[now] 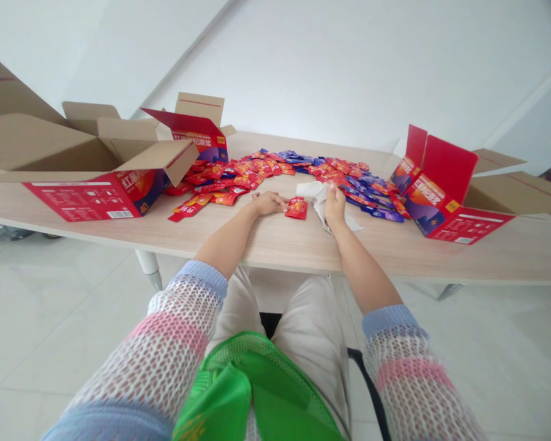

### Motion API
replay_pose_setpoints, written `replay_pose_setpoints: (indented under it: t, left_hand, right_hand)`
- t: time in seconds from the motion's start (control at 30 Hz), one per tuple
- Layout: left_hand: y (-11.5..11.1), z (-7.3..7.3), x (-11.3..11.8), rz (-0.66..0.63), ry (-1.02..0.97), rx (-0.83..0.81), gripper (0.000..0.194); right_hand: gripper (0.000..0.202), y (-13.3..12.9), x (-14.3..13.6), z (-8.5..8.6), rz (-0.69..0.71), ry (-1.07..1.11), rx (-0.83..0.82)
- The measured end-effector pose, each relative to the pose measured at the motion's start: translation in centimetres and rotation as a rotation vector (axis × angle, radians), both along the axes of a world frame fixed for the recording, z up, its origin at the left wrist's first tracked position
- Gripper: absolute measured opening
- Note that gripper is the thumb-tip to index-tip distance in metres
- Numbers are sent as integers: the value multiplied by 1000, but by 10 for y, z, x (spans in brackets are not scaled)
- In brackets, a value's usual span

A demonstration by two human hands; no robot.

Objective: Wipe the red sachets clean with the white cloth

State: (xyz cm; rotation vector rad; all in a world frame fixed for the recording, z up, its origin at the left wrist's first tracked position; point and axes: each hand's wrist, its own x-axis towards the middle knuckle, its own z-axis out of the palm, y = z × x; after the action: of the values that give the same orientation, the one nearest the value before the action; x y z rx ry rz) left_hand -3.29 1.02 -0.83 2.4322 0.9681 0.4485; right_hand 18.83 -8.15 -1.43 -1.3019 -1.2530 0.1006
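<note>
A small red packet [296,208] lies flat on the wooden table near its front edge. My left hand [270,203] rests on the table with its fingers stretched out, the fingertips at the packet's left side. In my right hand [335,205], fingers wrapped round it, is a crumpled white cloth [320,197] that spreads over the table just right of the packet. Behind my hands, red packets [245,173] and purple packets [371,191] form a curved heap. How the right fingertips meet the cloth is partly hidden.
Open red cartons stand on both sides: a large one [89,197] and a smaller one [199,144] at the left, and another [443,196] at the right. The table [284,248] backs onto a white wall.
</note>
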Motion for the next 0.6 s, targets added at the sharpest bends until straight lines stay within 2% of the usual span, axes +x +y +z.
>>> replay_pose_setpoints:
  t: [0.1, 0.3, 0.5, 0.6]
  left_hand:
    - [-2, 2, -1, 0, 24, 17, 18]
    - [-2, 4, -1, 20, 81, 50, 22]
    - [6, 1, 2, 66, 124, 53, 22]
    - [7, 0, 2, 22, 117, 50, 21]
  right_hand:
    - [65, -2, -12, -1, -84, -140, -47]
    - [63, -3, -25, -1, 109, -404, -289]
    - [63, -4, -24, 3, 315, -285, -328]
    - [62, -7, -25, 3, 419, -223, -318]
